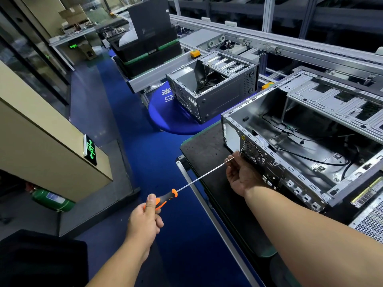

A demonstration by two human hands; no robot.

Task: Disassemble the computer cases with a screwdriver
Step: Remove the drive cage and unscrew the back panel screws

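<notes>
A: Which way is the screwdriver (pixel 186 185) pointing?

B: Its long axis is running from the orange-and-black handle, low and near, up and away to the tip, which is meeting the rear panel of the nearer computer case (pixel 300 141) beside the fan grille.

A: Where is it lying relative to the fingers?

B: The left hand (pixel 145 220) is wrapping the handle, thumb lying along its top. The right hand (pixel 241 175) is pinching the shaft near the tip, fingers curling round it.

A: And the arms?

B: Both forearms are reaching forward, the right one crossing the near edge of the black workbench (pixel 207 148). The case is sitting open-topped at the bench's far corner. A second case (pixel 213 88) is standing farther off.
</notes>
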